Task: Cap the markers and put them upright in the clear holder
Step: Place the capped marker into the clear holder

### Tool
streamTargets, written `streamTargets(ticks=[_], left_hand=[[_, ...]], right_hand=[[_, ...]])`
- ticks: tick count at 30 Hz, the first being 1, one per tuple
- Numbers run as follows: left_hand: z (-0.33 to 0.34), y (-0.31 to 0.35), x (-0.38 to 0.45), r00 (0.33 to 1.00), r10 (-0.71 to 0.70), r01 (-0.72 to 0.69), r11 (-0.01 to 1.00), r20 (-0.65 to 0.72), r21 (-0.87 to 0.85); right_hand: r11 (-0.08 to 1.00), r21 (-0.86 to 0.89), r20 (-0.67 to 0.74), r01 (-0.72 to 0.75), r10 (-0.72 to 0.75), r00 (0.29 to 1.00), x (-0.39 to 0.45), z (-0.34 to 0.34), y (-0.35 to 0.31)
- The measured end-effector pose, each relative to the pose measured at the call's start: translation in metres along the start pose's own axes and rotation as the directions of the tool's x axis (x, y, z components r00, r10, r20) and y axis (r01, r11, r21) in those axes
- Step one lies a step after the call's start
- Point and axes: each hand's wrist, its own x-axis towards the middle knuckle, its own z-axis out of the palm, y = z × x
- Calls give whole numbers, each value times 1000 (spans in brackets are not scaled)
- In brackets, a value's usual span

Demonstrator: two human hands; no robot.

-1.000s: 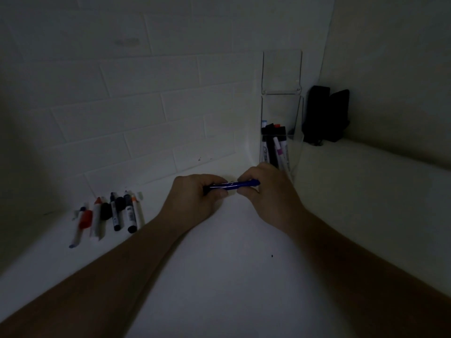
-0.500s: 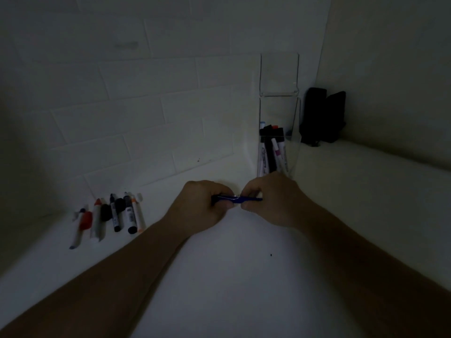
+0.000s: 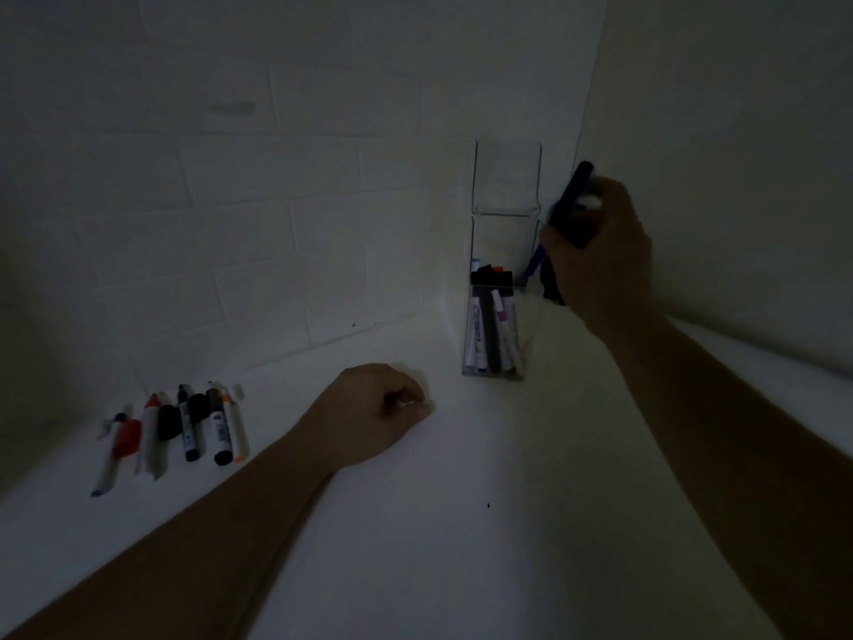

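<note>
My right hand (image 3: 600, 251) is raised beside the top right of the clear holder (image 3: 505, 224) and grips a dark blue marker (image 3: 570, 200) that tilts, its lower tip near the holder's right edge. The holder stands in the corner with several capped markers (image 3: 491, 325) upright inside. My left hand (image 3: 374, 413) rests on the white surface as a loose fist with nothing in it. At the left lies a row of several markers (image 3: 184, 427), black, red, white and orange ones, with loose caps among them.
A white brick wall runs behind and a plain wall closes the right side. A dark object (image 3: 551, 284) stands behind the holder, partly hidden by my right hand. The scene is dim.
Both hands held the blue marker together low in front of the holder. Now my right hand has lifted it up to the holder's top right, and my left hand has let go and dropped to the surface.
</note>
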Motion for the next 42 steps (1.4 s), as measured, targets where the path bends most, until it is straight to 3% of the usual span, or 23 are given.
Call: streamTargets(ticks=[5, 11, 16, 20, 23, 25, 28, 32, 36, 38, 42], left_hand=[[1, -2, -2, 998, 54, -55, 998, -17, -9], [2, -4, 0, 994, 103, -103, 995, -25, 0], [4, -4, 0, 993, 118, -117, 990, -4, 75], [-22, 5, 4, 975, -9, -14, 995, 220, 102], [-69, 6, 1, 940, -56, 66, 998, 336, -19], [-99, -6, -7, 959, -121, 124, 992, 256, 5], [-128, -40, -27, 967, -253, 253, 966, -13, 46], [-134, -84, -61, 810, -478, 508, 862, -341, -2], [-129, -100, -74, 736, -564, 589, 806, -375, -57], [-127, -103, -74, 728, -570, 600, 799, -381, -49], [-120, -106, -71, 741, -557, 598, 802, -376, -9]], right_hand=[[954, -239, 293, 179, -105, 950, -7, 15, 23], [878, -391, 378, 276, -120, 918, -20, 18, 38], [863, -398, 409, 312, -138, 902, -25, 17, 47], [825, -428, 152, 368, -336, 930, -46, 23, 34], [850, -307, 324, 428, -329, 887, -74, 49, 14], [897, -171, 461, 407, -292, 838, -91, 72, 0], [956, -19, 678, 292, -202, 707, -114, 106, -25], [961, 66, 833, 267, -201, 515, -143, 152, -60], [962, 104, 902, 252, -198, 383, -161, 185, -85], [954, 95, 908, 285, -200, 367, -165, 195, -89], [918, 55, 877, 392, -232, 420, -171, 205, -92]])
